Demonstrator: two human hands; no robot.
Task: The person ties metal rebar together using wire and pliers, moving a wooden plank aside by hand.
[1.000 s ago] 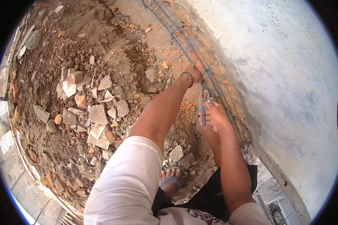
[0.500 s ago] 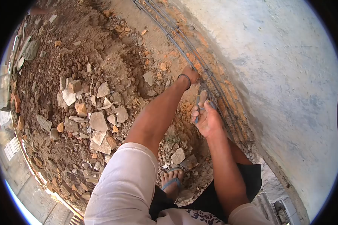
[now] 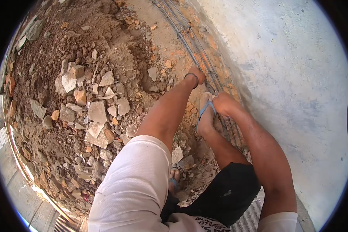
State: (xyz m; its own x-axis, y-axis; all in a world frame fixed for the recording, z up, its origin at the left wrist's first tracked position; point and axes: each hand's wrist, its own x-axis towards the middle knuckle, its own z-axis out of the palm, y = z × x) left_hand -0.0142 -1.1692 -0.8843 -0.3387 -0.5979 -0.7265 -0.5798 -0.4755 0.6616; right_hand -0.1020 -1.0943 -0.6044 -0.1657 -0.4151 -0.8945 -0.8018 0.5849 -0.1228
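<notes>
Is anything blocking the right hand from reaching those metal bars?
Nothing visible is: the right hand is directly over the metal bars. The sandaled foot is close beside it, not in between.

Seen from above, a long, narrow cage of dark steel bars (image 3: 180, 31) curves over brown soil beside a pale, blue-grey plastered wall (image 3: 286, 77). The left hand (image 3: 196, 74), wearing a thin black wristband (image 3: 197, 81), reaches to the bars, its fingertips hidden. The right hand (image 3: 225, 103) is bent over the cage farther down, its grip hidden from view. Just beside it is the right foot (image 3: 207, 119) in a blue-strapped sandal (image 3: 203, 109). Left of the arms spreads a mound of reddish-brown earth (image 3: 81, 50) strewn with broken, flat, pale stone-like pieces (image 3: 97, 112).
</notes>
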